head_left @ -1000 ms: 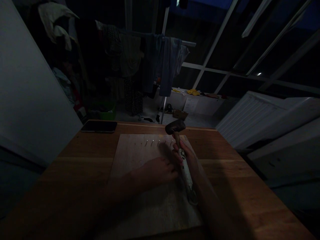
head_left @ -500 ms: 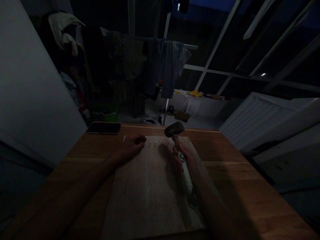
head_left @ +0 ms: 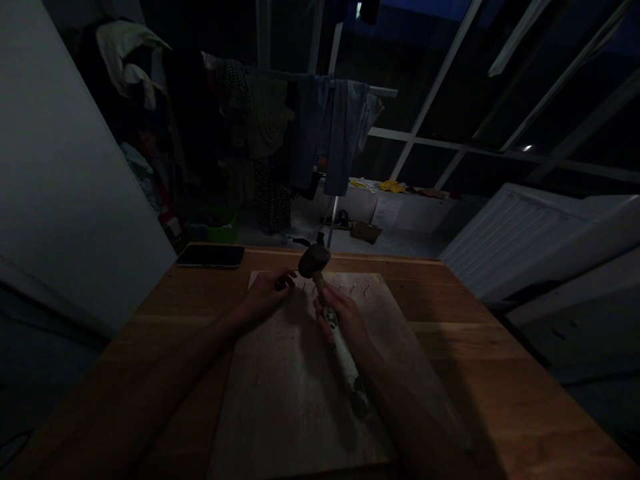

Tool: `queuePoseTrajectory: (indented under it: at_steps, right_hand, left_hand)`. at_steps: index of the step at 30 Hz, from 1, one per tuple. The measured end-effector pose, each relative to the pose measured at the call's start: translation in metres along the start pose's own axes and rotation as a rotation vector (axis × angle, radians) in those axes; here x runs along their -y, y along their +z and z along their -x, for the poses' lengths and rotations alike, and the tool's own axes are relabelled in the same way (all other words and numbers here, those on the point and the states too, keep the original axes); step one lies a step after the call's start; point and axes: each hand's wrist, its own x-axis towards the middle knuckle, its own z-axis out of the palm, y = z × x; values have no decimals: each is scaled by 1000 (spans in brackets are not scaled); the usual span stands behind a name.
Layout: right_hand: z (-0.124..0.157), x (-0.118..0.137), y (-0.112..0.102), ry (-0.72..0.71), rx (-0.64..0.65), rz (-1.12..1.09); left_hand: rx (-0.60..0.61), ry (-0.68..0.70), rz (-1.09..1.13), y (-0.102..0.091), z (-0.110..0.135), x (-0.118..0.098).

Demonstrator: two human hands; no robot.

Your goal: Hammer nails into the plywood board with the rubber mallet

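Observation:
My right hand (head_left: 345, 317) is wrapped round the pale, worn handle of a hammer (head_left: 345, 360). The hammer's dark head is raised over the far part of a wooden board (head_left: 280, 393). Several thin nails stand in a row near the board's far edge, among them a nail (head_left: 351, 290) to the right of the hammer; the hammer and right hand hide part of the row. At the row's left end is my left hand (head_left: 270, 293), resting by the board's far left corner with thumb and forefinger curled together. Darkness hides whatever sits between those fingertips.
The board lies on a wooden table (head_left: 450, 340). A phone (head_left: 210, 255) lies at the table's far left corner. Beyond the far edge are hanging clothes (head_left: 313, 127), a green basket (head_left: 223, 227) and windows. White panels flank the table. The light is dim.
My right hand and the hammer have moved left, bringing the head close to my left fingertips. My left hand stays almost where it was at the row's left end.

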Motion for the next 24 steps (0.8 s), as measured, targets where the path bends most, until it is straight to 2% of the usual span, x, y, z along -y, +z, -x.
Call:
queuePoseTrajectory:
  at_steps: [5,24]
  right_hand:
    - [6,-9,2,32,27,53]
    - [11,-5,1,14,70,193]
  left_hand:
    - [8,13,18,0,-1,1]
    - [3,3,-35,0,0,5]
